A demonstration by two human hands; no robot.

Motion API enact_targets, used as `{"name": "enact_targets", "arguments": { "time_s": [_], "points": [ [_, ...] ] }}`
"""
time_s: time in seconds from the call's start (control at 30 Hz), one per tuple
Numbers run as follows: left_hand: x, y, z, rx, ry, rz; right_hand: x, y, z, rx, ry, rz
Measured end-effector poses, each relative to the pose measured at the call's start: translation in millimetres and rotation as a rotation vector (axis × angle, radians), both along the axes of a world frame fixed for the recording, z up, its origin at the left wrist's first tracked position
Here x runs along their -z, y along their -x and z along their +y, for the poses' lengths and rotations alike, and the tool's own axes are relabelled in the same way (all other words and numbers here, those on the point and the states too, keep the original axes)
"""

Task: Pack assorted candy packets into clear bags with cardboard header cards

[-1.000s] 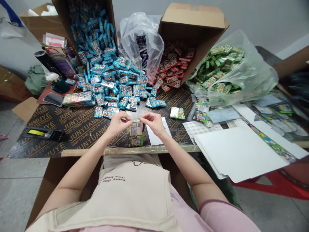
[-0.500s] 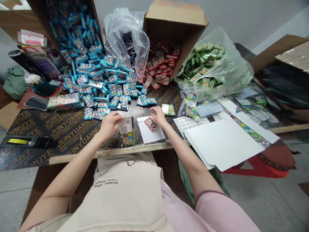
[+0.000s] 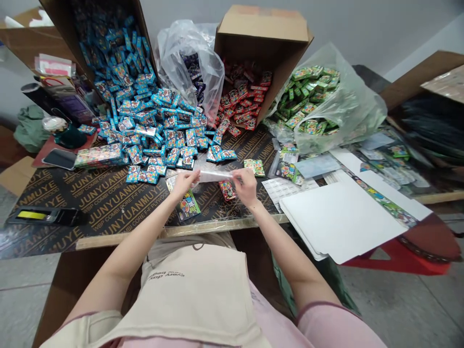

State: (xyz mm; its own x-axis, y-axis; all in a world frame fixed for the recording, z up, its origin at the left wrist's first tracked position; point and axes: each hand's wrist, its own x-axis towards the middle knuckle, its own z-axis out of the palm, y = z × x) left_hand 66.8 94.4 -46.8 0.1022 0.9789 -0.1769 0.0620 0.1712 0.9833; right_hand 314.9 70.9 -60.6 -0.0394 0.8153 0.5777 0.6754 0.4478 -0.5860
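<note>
A thin whitish sheet (image 3: 216,176), seen almost edge-on, stretches between my two hands above the table. My left hand (image 3: 185,182) pinches its left end, and my right hand (image 3: 245,186) is closed on the right end. Just below the sheet, beside my right fingers, a small red printed box (image 3: 227,190) lies on the dark board. Partly under my left hand is a flat printed pouch (image 3: 189,205) with green and black artwork. Two small green boxes (image 3: 254,167) rest beyond my right hand.
Blue boxes (image 3: 145,130) spill from a carton at the left. Red boxes (image 3: 246,104) fill a tipped carton (image 3: 264,24); green ones (image 3: 304,92) sit in a clear bag (image 3: 362,106). White cards (image 3: 340,217) are stacked right. A black tape dispenser (image 3: 45,216) lies left.
The white sheet has come up off the board and is now held between both hands. The red box that lay on it is on the board. The pouch has tilted and lies flat.
</note>
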Motion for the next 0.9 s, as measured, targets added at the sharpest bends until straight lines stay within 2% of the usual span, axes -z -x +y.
{"name": "enact_targets", "arguments": {
  "time_s": [0.07,0.13,0.2,0.33,0.43,0.5,0.6,0.77,0.9],
  "points": [
    [-4.0,-15.5,-5.8,-0.001,0.194,-0.21,-5.0,5.8,-15.3,-0.122,-0.007,-0.061],
    [-5.9,-21.2,-11.1,-0.021,0.253,-0.302,-6.9,9.4,-28.5,-0.181,0.012,-0.103],
    [-7.0,-19.7,-16.5,-0.049,0.229,-0.332,-6.8,11.1,-37.2,-0.16,0.034,-0.052],
    [-11.3,-12.2,-27.2,-0.058,0.159,-0.368,-5.2,15.4,-39.1,-0.049,0.163,0.268],
    [-16.1,-10.9,-34.4,-0.021,0.123,-0.346,-7.0,22.2,-32.9,-0.136,0.283,0.432],
    [-18.8,-10.9,-38.5,-0.012,0.103,-0.33,-9.6,27.1,-29.6,-0.152,0.304,0.473],
    [-21.7,-9.6,-43.1,-0.025,0.055,-0.332,-12.9,32.5,-28.2,-0.056,0.319,0.54],
    [-22.9,-5.2,-45.8,-0.053,0.007,-0.305,-14.8,36.1,-31.5,-0.249,0.454,0.673],
    [-22.0,-3.1,-45.2,-0.115,-0.025,-0.3,-15.0,37.2,-32.1,-0.144,0.442,0.651]
  ]
}}
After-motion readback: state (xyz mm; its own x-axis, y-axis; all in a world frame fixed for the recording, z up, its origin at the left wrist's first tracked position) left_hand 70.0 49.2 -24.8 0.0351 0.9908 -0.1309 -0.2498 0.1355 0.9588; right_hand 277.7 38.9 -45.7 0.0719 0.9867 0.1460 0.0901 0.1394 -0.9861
